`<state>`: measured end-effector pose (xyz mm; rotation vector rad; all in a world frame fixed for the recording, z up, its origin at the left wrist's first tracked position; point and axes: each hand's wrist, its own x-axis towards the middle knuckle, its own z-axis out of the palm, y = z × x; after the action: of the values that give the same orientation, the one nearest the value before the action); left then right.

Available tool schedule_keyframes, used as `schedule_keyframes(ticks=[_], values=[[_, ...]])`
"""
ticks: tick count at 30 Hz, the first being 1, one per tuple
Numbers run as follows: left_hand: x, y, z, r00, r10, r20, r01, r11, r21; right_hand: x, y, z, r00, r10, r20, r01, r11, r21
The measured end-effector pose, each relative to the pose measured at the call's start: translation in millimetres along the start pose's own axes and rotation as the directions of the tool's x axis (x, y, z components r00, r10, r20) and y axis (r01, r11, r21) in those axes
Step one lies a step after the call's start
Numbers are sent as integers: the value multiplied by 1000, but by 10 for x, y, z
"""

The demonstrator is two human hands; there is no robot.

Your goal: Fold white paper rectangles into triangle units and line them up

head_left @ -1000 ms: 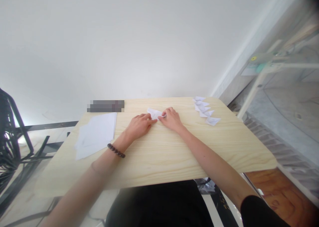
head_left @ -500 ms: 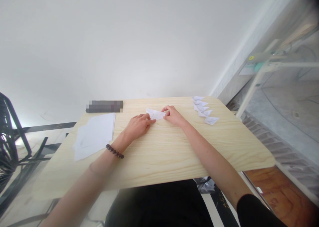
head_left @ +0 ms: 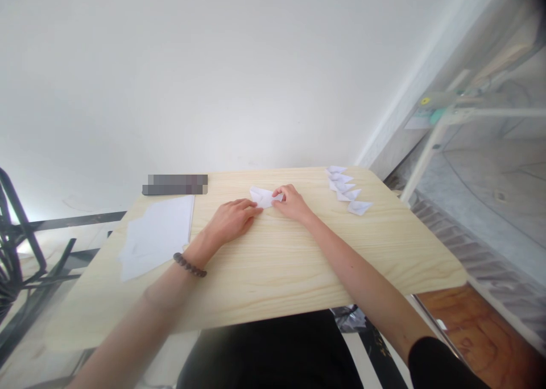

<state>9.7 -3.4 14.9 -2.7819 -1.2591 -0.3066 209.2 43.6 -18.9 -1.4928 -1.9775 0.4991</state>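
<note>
A small folded white paper boat [head_left: 261, 197] rests on the table in front of me. My right hand [head_left: 294, 204] pinches its right end between thumb and fingers. At the lower left edge of the boat lies my left hand [head_left: 234, 221], palm down, its fingers stretched out and the tips touching or almost touching the paper. A dark bead bracelet [head_left: 190, 265] circles the left wrist. To the right, several finished-looking folded paper boats [head_left: 348, 195] stand in a slanting, overlapping row.
A stack of white paper sheets [head_left: 160, 235] lies on the left of the light wooden table [head_left: 273, 275]. Behind it sits a dark, pixelated long object [head_left: 176, 185]. The wall [head_left: 264, 82] rises at the table's far edge. A white metal frame [head_left: 426, 156] stands at right.
My left hand has drawn back slightly to the left, uncovering more of the boat's left side. My right hand has shifted a little left along the paper. The view has turned slightly.
</note>
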Motion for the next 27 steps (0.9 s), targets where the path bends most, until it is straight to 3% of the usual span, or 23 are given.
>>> schedule_keyframes(ticks=[6,21,27], values=[[8,13,1,1000,19,-5,-19,1000,-3,-35,-103,38,1000,26,8,-24,987,-159],[32,44,-26,1000,15,2,-15,1000,1,-8,-121,64,996,87,-5,-87,985,-147],[38,21,11,1000,-15,-8,15,1000,-14,42,-55,21,994,99,43,-96,994,-59]])
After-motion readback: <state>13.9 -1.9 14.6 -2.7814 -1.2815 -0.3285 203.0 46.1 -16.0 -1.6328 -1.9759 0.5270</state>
